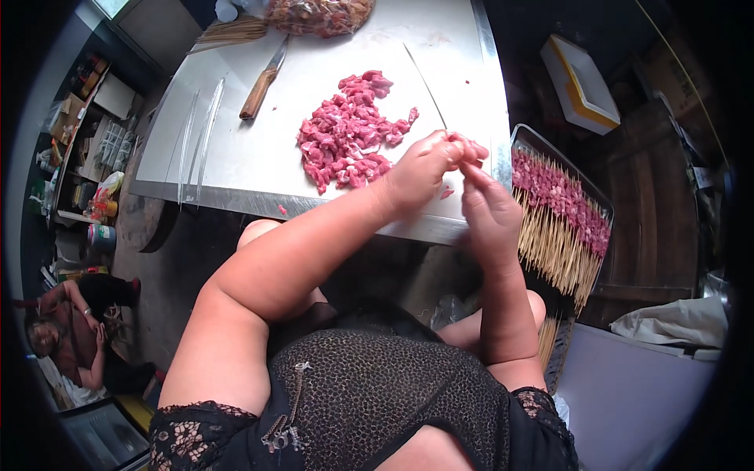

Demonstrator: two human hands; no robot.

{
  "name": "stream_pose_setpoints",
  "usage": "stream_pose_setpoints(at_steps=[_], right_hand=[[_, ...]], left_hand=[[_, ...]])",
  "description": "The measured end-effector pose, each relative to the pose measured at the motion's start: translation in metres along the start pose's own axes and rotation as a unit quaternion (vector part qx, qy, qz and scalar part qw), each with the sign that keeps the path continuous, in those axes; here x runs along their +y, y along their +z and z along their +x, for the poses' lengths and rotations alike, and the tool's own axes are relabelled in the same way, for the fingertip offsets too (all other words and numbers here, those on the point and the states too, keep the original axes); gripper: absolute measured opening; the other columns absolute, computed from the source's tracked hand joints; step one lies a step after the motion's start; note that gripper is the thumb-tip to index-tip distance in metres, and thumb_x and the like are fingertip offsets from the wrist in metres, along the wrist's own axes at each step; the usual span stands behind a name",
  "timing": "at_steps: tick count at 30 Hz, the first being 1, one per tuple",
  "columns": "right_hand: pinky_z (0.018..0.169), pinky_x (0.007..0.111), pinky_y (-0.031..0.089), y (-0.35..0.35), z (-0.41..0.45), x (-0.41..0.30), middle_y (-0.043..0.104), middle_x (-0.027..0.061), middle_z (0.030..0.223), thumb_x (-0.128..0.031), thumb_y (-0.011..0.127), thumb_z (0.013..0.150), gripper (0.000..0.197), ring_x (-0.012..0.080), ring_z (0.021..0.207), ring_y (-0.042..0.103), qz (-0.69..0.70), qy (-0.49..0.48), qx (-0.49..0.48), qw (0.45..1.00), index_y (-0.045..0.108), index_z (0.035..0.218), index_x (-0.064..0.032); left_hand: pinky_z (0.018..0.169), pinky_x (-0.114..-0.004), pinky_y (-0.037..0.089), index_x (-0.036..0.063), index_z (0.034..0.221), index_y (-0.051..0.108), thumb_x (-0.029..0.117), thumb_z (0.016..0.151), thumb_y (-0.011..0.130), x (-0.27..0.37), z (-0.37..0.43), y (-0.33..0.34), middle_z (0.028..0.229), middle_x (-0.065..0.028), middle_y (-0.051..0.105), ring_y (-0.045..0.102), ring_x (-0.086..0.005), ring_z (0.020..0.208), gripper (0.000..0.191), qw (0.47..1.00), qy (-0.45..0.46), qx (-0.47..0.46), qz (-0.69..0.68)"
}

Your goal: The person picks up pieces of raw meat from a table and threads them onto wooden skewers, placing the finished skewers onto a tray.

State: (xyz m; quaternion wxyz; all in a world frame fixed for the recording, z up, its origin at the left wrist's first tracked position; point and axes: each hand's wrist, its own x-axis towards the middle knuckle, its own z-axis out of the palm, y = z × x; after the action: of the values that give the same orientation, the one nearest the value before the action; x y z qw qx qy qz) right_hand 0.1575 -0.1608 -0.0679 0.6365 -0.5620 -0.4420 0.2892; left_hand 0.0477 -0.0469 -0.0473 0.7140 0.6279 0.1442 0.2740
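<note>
My left hand [433, 158] and my right hand [492, 203] meet above the right front part of the white-topped table [259, 159]. Fingers of the left are closed on what looks like a small pink piece of raw meat [478, 151]. The right thumb and fingertips touch the same spot; blur hides whether they hold anything. Left of my hands lies a pile of small raw meat pieces [344, 138]. One loose scrap of meat [447, 192] rests just below my fingers. A thin dark line [425, 85] runs along the tabletop up to my left hand; I cannot tell what it is.
A tray [602, 206] to my right holds many meat skewers [559, 200]. A wooden-handled knife [259, 91], bare sticks [232, 32] and a plastic bag [321, 15] lie across the table. Clear plastic strips [209, 135] hang over its left edge. A person [76, 335] sits far left.
</note>
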Motion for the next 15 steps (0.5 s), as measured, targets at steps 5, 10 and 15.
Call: stream_pose_setpoints(at_steps=[5, 10, 15], right_hand=[[0.053, 0.016, 0.036, -0.026, 0.006, 0.005, 0.052, -0.0040, 0.072, -0.001, 0.053, 0.091, 0.026, 0.0022, 0.059, 0.043, 0.041, -0.002, 0.042, 0.998, 0.061, 0.115, 0.0012], [0.054, 0.016, 0.037, -0.030, 0.006, 0.008, 0.053, -0.0038, 0.071, -0.002, 0.054, 0.091, 0.026, 0.0024, 0.059, 0.045, 0.037, -0.001, 0.045, 0.998, 0.062, 0.115, 0.0014], [0.054, 0.017, 0.038, -0.026, 0.006, 0.001, 0.055, -0.0024, 0.071, -0.003, 0.056, 0.090, 0.024, 0.0024, 0.060, 0.047, -0.005, -0.003, 0.057, 0.998, 0.063, 0.113, 0.0014]], left_hand=[[0.086, -0.027, 0.048, -0.0026, 0.124, 0.052, 0.021, 0.092, 0.057, 0.030, 0.027, -0.060, 0.110, -0.0109, 0.062, 0.060, -0.0152, 0.096, 0.040, 0.965, 0.008, 0.105, 0.239], [0.073, -0.034, 0.049, 0.0028, 0.095, 0.068, 0.027, 0.088, 0.060, 0.018, 0.035, -0.081, 0.081, -0.0152, 0.067, 0.064, -0.0234, 0.076, 0.027, 0.820, -0.014, 0.172, 0.546], [0.073, -0.042, 0.050, 0.0040, 0.080, 0.070, 0.027, 0.080, 0.063, 0.003, 0.045, -0.069, 0.082, -0.0163, 0.066, 0.064, -0.0320, 0.079, 0.023, 0.720, -0.062, 0.129, 0.679]])
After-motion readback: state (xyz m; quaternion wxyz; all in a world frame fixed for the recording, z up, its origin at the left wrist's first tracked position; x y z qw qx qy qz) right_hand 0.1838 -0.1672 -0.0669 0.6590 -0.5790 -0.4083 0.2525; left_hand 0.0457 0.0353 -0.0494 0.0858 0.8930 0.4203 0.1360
